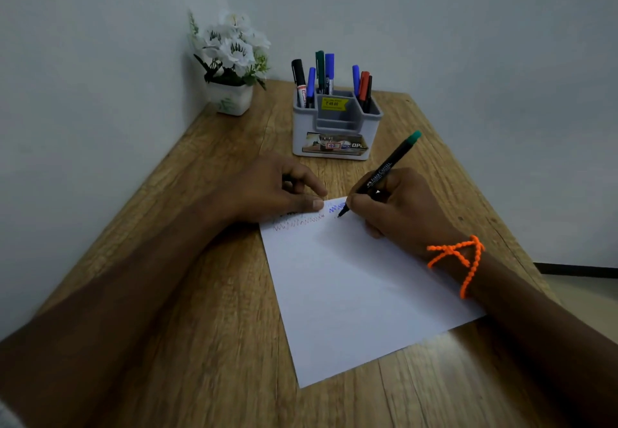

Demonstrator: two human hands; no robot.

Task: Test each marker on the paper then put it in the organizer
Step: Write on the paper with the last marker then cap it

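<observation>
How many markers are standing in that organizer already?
7 visible in the organizer: two at left, two at back, three at right. More may be hidden.

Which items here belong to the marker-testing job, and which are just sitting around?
Job: green-ended marker held in the right hand; paper pressed by the left hand; organizer with markers.
Bystanders: flower pot; orange wrist thread.

A black marker (384, 171) with a green end slants at center right, tip on the white paper (351, 290); the grey organizer (336, 126), upper center, holds 7 markers.
</observation>
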